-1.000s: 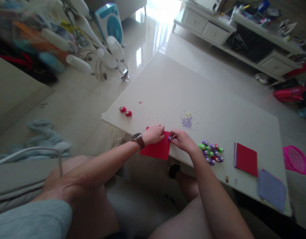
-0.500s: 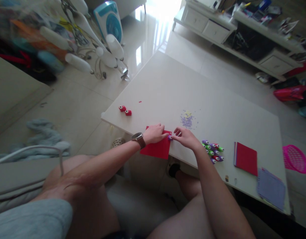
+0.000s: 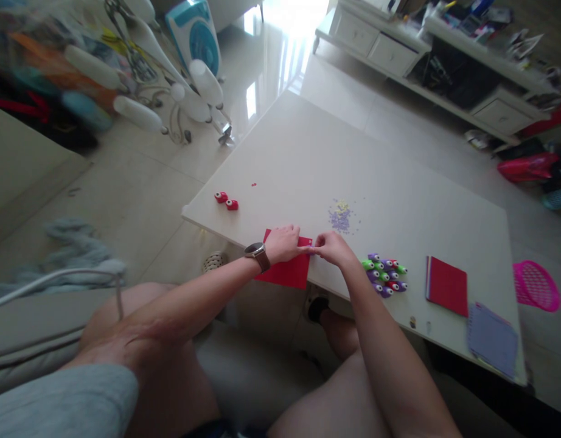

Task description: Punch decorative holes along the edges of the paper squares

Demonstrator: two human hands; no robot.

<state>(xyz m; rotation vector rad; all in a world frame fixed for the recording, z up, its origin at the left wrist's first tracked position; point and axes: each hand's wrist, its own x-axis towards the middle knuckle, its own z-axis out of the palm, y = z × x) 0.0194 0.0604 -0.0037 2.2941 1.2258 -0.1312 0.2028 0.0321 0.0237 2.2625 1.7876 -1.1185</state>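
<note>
A sheet of red paper [image 3: 287, 274] lies at the table's near edge, partly hanging over it. My left hand [image 3: 284, 242], with a watch on the wrist, lies over the sheet and holds it, its thumb stretched right to the paper's edge. There, a small purple craft punch [image 3: 312, 250] sits at the sheet's right edge, mostly covered by fingers. My right hand [image 3: 331, 247] is closed on the punch, thumb and fingers pinched together. A small punched mark shows near the sheet's upper right corner.
Purple and yellow paper bits [image 3: 341, 216] lie beyond my right hand. Several coloured punches [image 3: 383, 275] stand to the right, near a red paper stack [image 3: 447, 286] and a purple notebook [image 3: 492, 339]. Two red punches [image 3: 226, 201] sit left. A pink basket [image 3: 537, 286] stands past the table.
My right fingers have curled in closer around the purple punch. My left hand stays on the red paper. The whole view has shifted slightly.
</note>
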